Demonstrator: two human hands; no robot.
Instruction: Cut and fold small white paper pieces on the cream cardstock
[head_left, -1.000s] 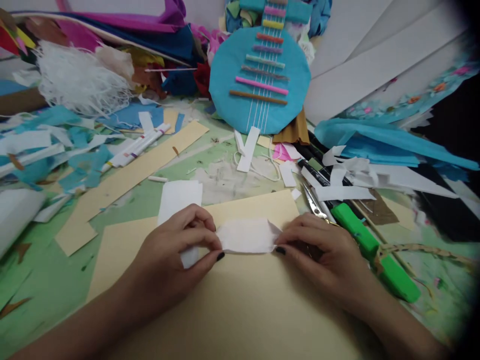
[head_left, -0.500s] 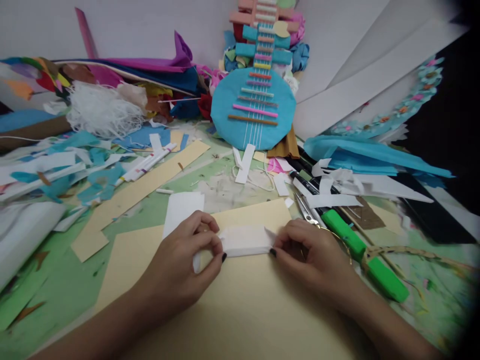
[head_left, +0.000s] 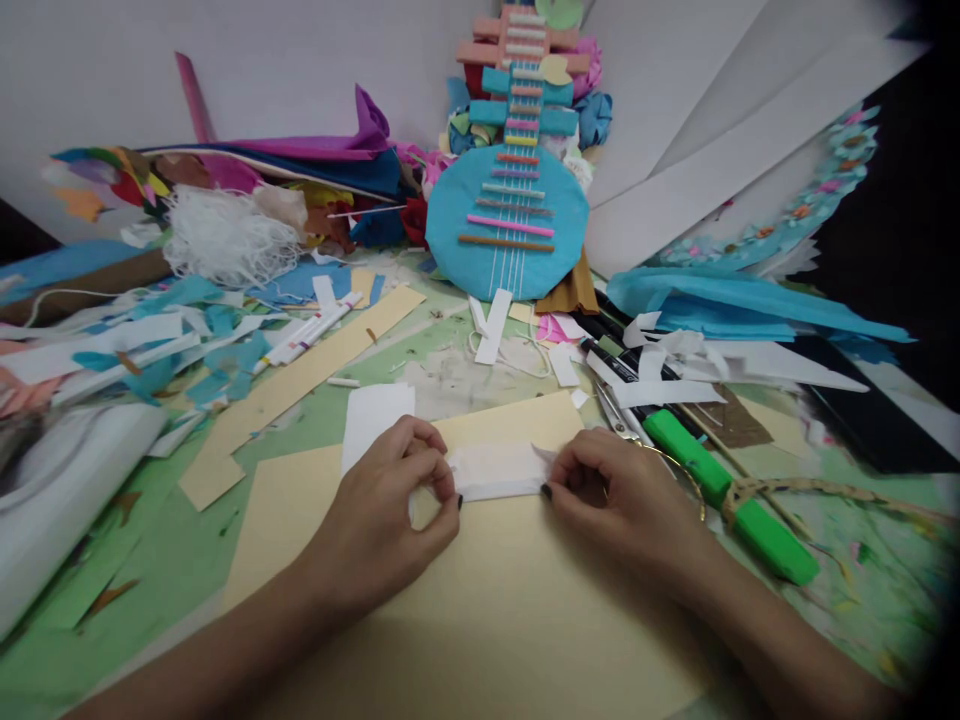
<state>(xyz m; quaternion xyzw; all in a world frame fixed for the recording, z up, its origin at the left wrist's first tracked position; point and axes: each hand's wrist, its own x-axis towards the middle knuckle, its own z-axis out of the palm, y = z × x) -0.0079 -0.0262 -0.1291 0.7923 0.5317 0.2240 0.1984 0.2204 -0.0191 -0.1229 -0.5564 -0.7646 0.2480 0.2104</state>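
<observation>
My left hand (head_left: pixel 390 505) and my right hand (head_left: pixel 619 495) each pinch one end of a small folded white paper piece (head_left: pixel 496 470). The piece lies flat on a large cream card sheet (head_left: pixel 487 610) in front of me. Both hands have fingers curled, thumb and forefinger pressed on the paper's edges. A second white paper rectangle (head_left: pixel 373 418) lies partly under my left hand, on the green table (head_left: pixel 112 570).
A blue paper guitar (head_left: pixel 508 215) leans at the back. Scissors (head_left: pixel 616 420), a green marker (head_left: pixel 720 490) and black pens lie to the right. A long cream strip (head_left: pixel 300 375), white markers (head_left: pixel 307 335), blue scraps and white string (head_left: pixel 225 235) fill the left. White boards (head_left: pixel 720 170) lean at the right.
The white piece has been folded narrower between my fingers, and my hands have drawn slightly closer together. The view has tilted up a little.
</observation>
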